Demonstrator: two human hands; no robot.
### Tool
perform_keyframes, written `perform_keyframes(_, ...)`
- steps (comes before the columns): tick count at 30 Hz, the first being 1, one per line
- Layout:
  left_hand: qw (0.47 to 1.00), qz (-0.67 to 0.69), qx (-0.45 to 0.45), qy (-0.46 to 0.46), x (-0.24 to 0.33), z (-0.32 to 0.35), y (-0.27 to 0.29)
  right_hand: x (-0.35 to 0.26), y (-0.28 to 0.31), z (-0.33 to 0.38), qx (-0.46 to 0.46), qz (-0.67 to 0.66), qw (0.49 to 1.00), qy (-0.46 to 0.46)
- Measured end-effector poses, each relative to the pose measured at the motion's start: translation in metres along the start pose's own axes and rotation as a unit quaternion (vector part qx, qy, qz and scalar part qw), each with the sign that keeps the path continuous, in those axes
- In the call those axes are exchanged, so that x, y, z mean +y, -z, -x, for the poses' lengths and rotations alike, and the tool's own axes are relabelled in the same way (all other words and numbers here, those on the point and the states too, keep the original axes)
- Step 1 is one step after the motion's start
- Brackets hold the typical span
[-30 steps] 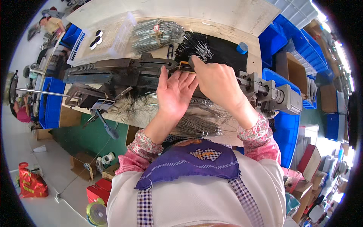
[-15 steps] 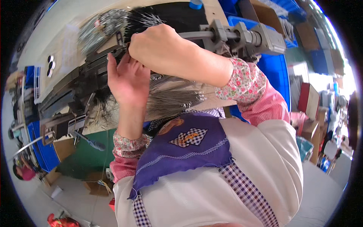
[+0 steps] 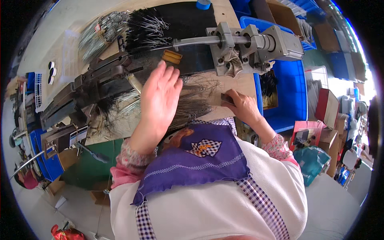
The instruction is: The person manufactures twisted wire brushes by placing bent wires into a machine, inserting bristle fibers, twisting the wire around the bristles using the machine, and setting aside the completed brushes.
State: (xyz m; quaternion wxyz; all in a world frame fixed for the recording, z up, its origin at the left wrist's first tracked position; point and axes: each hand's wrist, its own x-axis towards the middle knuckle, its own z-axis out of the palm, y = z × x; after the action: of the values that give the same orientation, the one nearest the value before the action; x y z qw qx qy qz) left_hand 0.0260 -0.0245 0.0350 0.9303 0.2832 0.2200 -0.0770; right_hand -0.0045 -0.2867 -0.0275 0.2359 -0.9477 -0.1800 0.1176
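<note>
My left hand (image 3: 159,98) is open, its fingers stretched out together over the bench. Its fingertips are close to a small brass-yellow tray (image 3: 172,57) on the dark machine bed. Under and beside the hand lie bundles of thin grey wires (image 3: 192,105) with looped ends. My right hand (image 3: 245,107) is closed on a small dark flat piece (image 3: 228,99) at the bench's right side. Farther back, twisted-wire brushes (image 3: 154,28) with black bristles and looped ends lie in a pile.
A metal spindle machine (image 3: 236,42) stands at the back right, with a dark slide mechanism (image 3: 100,72) at the left. A blue bin (image 3: 286,96) is beside the bench's right edge. Bundled silver wires (image 3: 104,32) lie at the back left. A blue cap (image 3: 203,4) is at the far edge.
My right hand has left the slide mechanism for the bench's near right and now grips the dark piece. My left hand has shifted right. The brush pile and yellow tray are uncovered.
</note>
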Motion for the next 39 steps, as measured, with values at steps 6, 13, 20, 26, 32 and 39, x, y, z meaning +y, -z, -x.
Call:
perform_keyframes(6, 0.850, -0.196, -0.463, -0.158, 0.066, 0.075, -0.057, 0.023, -0.008, -0.007, -0.041, -0.012, 0.999, 0.003)
perform_keyframes(13, 0.867, -0.141, -0.406, -0.251, 0.012, 0.167, -0.147, 0.024, 0.020, 0.007, -0.077, -0.099, 0.991, -0.041)
perform_keyframes(20, 0.895, -0.054, -0.258, -0.359, -0.010, 0.260, -0.140, 0.004, 0.029, 0.017, -0.067, -0.126, 0.989, -0.045)
perform_keyframes(26, 0.902, 0.049, -0.195, -0.383, 0.041, 0.239, -0.157, -0.007, 0.045, 0.021, 0.002, -0.173, 0.984, 0.032)
perform_keyframes(32, 0.859, -0.029, -0.292, -0.420, 0.064, 0.184, -0.133, -0.020, 0.084, 0.018, 0.118, -0.267, 0.951, 0.101)
perform_keyframes(39, 0.856, -0.098, -0.336, -0.380, 0.064, 0.201, -0.102, -0.033, 0.108, 0.005, 0.155, -0.591, 0.784, 0.113)
